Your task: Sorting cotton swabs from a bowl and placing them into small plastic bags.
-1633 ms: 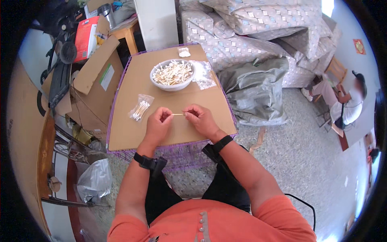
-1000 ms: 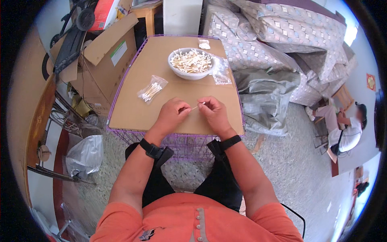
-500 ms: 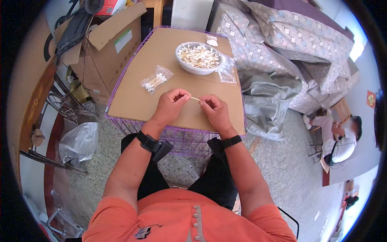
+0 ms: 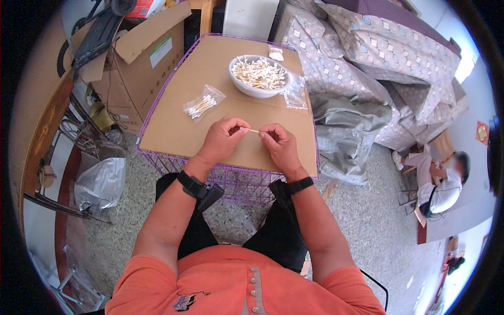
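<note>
Between my two hands, over the near part of the cardboard tabletop [image 4: 173, 131], a cotton swab [image 4: 254, 130] is held level by its ends. My left hand [image 4: 224, 138] pinches one end between thumb and fingertips. The other end sits in the pinch of my right hand [image 4: 280, 147]. My fingertips hide both tips of the swab. Beyond the left hand lies a clear plastic bag with several cotton swabs [image 4: 201, 106] in it. A pale bowl [image 4: 253, 92] heaped with loose cotton swabs [image 4: 260, 72] stands farther back. Flat clear bags [image 4: 295, 93] lie at its right side.
A small clear packet with white contents [image 4: 275, 53] lies behind the bowl. Purple wire mesh [image 4: 236, 184] supports the tabletop. A large cardboard box [image 4: 139, 73] stands at the left, plastic-covered furniture [image 4: 336, 68] at the right. Another person [image 4: 441, 181] sits far right.
The visible stretch of swab between my hands is slightly shorter, with the fingertips a little closer together. The bowl and bags stay in place.
</note>
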A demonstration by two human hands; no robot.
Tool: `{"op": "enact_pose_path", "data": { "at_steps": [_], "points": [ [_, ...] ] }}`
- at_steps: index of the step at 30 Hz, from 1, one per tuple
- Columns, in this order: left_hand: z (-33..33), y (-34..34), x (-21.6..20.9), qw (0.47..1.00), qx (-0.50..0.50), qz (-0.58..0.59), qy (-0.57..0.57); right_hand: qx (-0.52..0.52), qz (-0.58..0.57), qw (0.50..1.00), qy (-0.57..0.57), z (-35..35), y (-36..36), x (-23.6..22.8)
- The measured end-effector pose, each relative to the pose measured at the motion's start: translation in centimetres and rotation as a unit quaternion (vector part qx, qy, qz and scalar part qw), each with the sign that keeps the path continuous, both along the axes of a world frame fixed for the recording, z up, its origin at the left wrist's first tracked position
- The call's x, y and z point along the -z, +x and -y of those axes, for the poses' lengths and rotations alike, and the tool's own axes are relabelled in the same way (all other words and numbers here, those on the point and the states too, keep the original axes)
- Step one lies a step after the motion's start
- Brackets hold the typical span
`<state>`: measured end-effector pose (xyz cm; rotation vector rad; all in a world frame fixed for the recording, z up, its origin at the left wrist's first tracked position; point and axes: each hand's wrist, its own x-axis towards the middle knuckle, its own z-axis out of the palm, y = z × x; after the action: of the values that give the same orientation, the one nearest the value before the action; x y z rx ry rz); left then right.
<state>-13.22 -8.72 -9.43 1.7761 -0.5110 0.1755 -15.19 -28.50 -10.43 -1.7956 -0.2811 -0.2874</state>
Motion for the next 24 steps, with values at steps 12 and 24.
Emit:
{"op": "enact_pose_path", "data": {
  "at_steps": [12,24],
  "points": [
    [0.27,-0.56,-0.67,0.996,-0.025,0.056,0.063,-0.016,-0.013,0.999,0.031,-0.07,-0.41,-0.59],
    [-0.06,-0.57,-0.59,1.000,-0.006,0.003,0.000,-0.021,-0.009,1.000,0.018,0.08,-0.05,0.13]
  ]
}}
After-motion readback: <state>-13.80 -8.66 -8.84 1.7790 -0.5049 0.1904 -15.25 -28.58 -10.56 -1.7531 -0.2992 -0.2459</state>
